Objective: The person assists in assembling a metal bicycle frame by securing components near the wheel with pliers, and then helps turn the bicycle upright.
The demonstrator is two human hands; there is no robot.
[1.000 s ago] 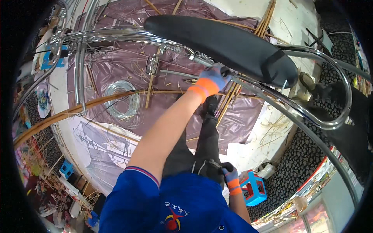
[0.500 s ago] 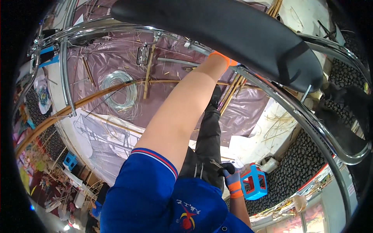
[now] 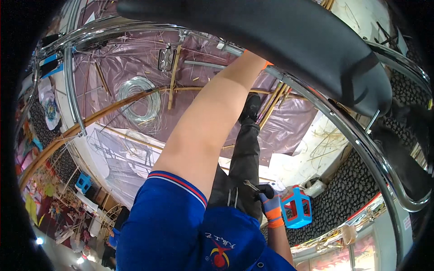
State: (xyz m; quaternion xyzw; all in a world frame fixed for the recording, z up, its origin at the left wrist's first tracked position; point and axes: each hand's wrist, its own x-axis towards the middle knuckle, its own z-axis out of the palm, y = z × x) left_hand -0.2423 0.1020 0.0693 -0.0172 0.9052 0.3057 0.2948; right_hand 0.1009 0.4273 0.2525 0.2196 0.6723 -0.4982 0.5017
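Note:
A chair with a black seat [image 3: 289,40] and a chrome tube frame [image 3: 343,131] fills the top and right of the view, close to the camera. My bare left forearm [image 3: 212,117] reaches up to the frame. Only the orange glove cuff of my left hand [image 3: 266,64] shows at the tube; the fingers are hidden behind the seat. My right hand [image 3: 270,203], in a grey glove with an orange cuff, is low by my thigh and grips a small metal tool [image 3: 251,185].
Below lie a plastic sheet [image 3: 122,67] strewn with bamboo strips, a coil of clear wire [image 3: 138,101] and a long bent bamboo pole [image 3: 90,122]. A blue and red stool [image 3: 297,207] stands by my right hand. My black trouser leg and shoe [image 3: 248,108] stand on the sheet.
The chair seat has come nearer and larger in view and now covers my left hand, which earlier gripped the chrome tube. My right hand stays low by my thigh.

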